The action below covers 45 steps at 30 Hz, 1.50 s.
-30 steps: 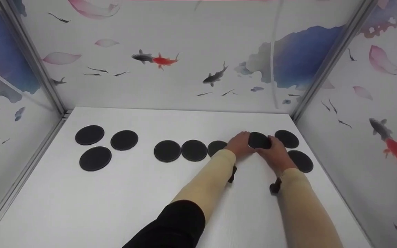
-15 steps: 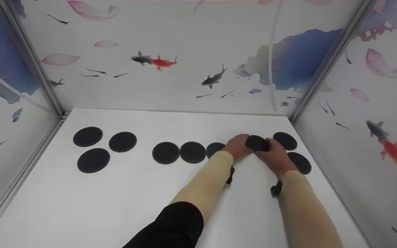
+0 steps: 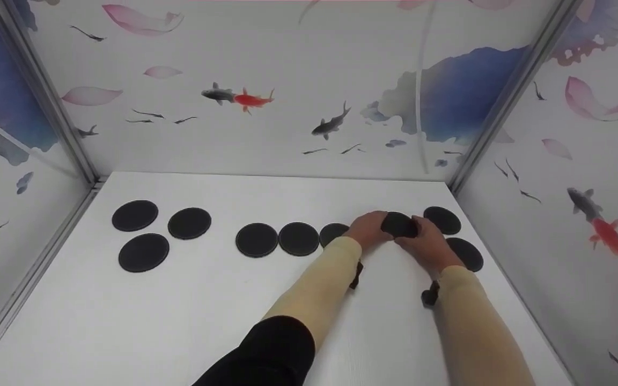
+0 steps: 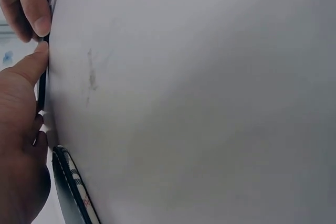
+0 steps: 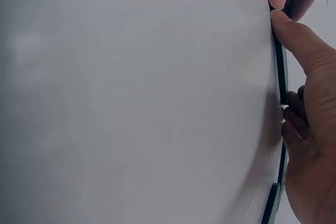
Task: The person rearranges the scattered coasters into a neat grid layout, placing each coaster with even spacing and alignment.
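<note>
My left hand (image 3: 367, 229) and right hand (image 3: 430, 244) hold a round black coaster (image 3: 399, 224) between them at the right of the white table in the head view. The fingers and thumb of each hand lie at its edge, left hand on the left side and right hand on the right. In the right wrist view this coaster (image 5: 281, 72) appears edge-on, at or very near the tabletop. Just left of the left hand, another black coaster (image 3: 333, 236) is partly covered by that hand. The left wrist view shows a coaster (image 4: 76, 190) with a patterned edge near the left hand.
Two coasters in a row (image 3: 256, 240) (image 3: 299, 239) lie in the middle. Three more (image 3: 134, 215) (image 3: 189, 223) (image 3: 144, 252) are grouped at the left. Beyond the right hand lie two others (image 3: 442, 220) (image 3: 465, 254). Printed panels (image 3: 266, 145) wall the table's back and sides.
The head view has shifted slightly, so everything appears a little lower and further left. Both hands stay on the same coaster, with hardly any movement over the table.
</note>
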Available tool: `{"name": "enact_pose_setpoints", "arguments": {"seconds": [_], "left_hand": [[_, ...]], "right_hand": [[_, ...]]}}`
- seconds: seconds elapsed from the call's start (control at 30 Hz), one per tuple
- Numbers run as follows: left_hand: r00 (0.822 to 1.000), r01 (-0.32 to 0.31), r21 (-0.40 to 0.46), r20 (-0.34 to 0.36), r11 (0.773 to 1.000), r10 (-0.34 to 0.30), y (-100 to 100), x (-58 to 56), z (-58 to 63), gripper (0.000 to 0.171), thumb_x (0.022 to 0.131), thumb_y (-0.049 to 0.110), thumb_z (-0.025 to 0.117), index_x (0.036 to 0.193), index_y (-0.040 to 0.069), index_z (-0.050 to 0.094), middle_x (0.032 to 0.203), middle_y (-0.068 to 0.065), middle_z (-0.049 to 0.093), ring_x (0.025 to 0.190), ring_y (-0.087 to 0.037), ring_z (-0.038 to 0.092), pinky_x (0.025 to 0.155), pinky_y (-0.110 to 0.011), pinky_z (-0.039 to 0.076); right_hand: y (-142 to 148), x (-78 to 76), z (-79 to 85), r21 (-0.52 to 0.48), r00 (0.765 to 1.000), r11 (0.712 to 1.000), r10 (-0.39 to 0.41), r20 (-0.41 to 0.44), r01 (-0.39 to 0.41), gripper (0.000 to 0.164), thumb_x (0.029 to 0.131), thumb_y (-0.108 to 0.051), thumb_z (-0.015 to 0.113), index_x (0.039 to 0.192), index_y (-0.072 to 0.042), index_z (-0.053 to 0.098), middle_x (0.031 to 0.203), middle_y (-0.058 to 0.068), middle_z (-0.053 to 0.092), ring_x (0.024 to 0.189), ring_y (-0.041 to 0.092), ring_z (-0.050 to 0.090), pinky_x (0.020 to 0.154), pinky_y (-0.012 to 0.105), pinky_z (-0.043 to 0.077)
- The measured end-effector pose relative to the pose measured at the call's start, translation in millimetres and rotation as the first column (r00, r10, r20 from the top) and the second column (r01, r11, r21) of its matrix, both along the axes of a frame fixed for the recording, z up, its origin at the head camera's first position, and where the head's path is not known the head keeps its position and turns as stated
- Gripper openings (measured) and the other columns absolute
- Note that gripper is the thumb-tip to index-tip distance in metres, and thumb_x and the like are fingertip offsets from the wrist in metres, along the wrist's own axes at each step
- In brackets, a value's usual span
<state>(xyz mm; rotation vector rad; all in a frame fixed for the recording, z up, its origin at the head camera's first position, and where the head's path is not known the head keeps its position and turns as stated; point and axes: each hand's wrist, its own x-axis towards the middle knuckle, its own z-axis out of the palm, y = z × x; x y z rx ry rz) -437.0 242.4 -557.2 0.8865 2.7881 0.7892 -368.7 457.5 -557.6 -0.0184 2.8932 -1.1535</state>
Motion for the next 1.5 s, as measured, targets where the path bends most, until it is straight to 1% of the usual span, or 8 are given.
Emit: {"name": "enact_pose_setpoints", "arguments": {"seconds": [0.27, 0.47, 0.6, 0.87, 1.0, 1.13, 1.27, 1.5], "left_hand": [[1.000, -0.017, -0.016, -0.004, 1.000, 0.017, -3, 1.1, 1.7, 0.069, 0.103, 0.040, 0.082, 0.162, 0.017, 0.057, 0.160, 0.000, 0.061, 0.150, -0.017, 0.054, 0.125, -0.029, 0.038], [1.000, -0.017, 0.026, 0.016, 1.000, 0.017, -4, 3.2, 2.2, 0.067, 0.104, 0.040, 0.081, 0.161, 0.016, 0.057, 0.160, 0.000, 0.062, 0.151, -0.017, 0.054, 0.125, -0.029, 0.038], [0.999, -0.020, 0.038, 0.027, 0.999, 0.019, -6, 6.8, 8.3, 0.069, 0.104, 0.042, 0.080, 0.162, 0.015, 0.056, 0.162, -0.001, 0.060, 0.153, -0.019, 0.051, 0.127, -0.030, 0.035], [0.999, -0.022, 0.087, 0.041, 0.996, 0.019, -17, 18.7, 27.3, 0.070, 0.105, 0.041, 0.079, 0.164, 0.015, 0.053, 0.165, -0.001, 0.057, 0.155, -0.019, 0.048, 0.128, -0.032, 0.034], [0.998, -0.030, 0.099, 0.050, 0.995, 0.025, -22, 24.1, 31.6, 0.069, 0.105, 0.041, 0.078, 0.164, 0.014, 0.053, 0.164, -0.001, 0.058, 0.154, -0.019, 0.049, 0.128, -0.033, 0.036], [0.999, -0.029, 0.103, 0.039, 0.994, 0.025, -32, 28.0, 33.1, 0.071, 0.105, 0.042, 0.079, 0.165, 0.014, 0.053, 0.164, -0.001, 0.058, 0.154, -0.019, 0.050, 0.127, -0.034, 0.038], [0.999, -0.047, 0.122, 0.031, 0.991, 0.044, -44, 31.5, 31.2, 0.072, 0.102, 0.042, 0.082, 0.164, 0.017, 0.055, 0.162, 0.001, 0.059, 0.152, -0.018, 0.052, 0.125, -0.035, 0.040], [0.998, -0.034, 0.111, -0.045, 0.993, 0.039, -71, 42.7, 27.6, 0.071, 0.101, 0.043, 0.084, 0.161, 0.016, 0.058, 0.159, -0.001, 0.062, 0.147, -0.020, 0.057, 0.122, -0.035, 0.044]], "right_hand": [[-4, 0.8, 3.4, 0.014, 1.000, 1.000, -0.004, 0.002, 0.004, 0.104, 0.098, -0.044, 0.086, 0.172, 0.002, 0.028, 0.174, 0.027, 0.034, 0.162, 0.045, 0.030, 0.132, 0.060, 0.025], [-2, -1.4, 6.4, 0.006, 1.000, 1.000, 0.011, -0.010, -0.011, 0.108, 0.096, -0.043, 0.088, 0.170, 0.007, 0.028, 0.171, 0.032, 0.035, 0.161, 0.048, 0.032, 0.131, 0.062, 0.026], [1, -1.0, 9.1, 0.000, 1.000, 1.000, 0.014, -0.010, -0.014, 0.112, 0.094, -0.045, 0.090, 0.169, 0.008, 0.028, 0.171, 0.033, 0.035, 0.160, 0.049, 0.032, 0.131, 0.062, 0.026], [-1, 3.7, 18.8, -0.103, 1.000, 0.995, -0.013, 0.005, 0.013, 0.116, 0.091, -0.045, 0.093, 0.172, 0.005, 0.026, 0.175, 0.031, 0.030, 0.164, 0.049, 0.026, 0.132, 0.059, 0.026], [-6, 8.1, 26.5, -0.085, 1.000, 0.996, -0.001, 0.000, 0.001, 0.116, 0.092, -0.049, 0.091, 0.172, 0.005, 0.026, 0.175, 0.031, 0.030, 0.164, 0.049, 0.025, 0.132, 0.061, 0.025], [-14, 13.3, 29.5, -0.048, 0.999, 0.999, 0.009, -0.035, -0.011, 0.113, 0.093, -0.049, 0.091, 0.170, 0.006, 0.030, 0.172, 0.032, 0.034, 0.163, 0.049, 0.029, 0.131, 0.063, 0.026], [-26, 17.2, 30.3, -0.007, 0.996, 1.000, 0.026, -0.085, -0.027, 0.107, 0.093, -0.046, 0.090, 0.167, 0.008, 0.034, 0.169, 0.033, 0.039, 0.161, 0.048, 0.033, 0.130, 0.063, 0.027], [-50, 27.2, 29.7, 0.007, 0.988, 0.998, 0.061, -0.139, -0.061, 0.098, 0.097, -0.033, 0.089, 0.165, 0.012, 0.036, 0.165, 0.036, 0.042, 0.157, 0.051, 0.037, 0.129, 0.063, 0.029]]}}
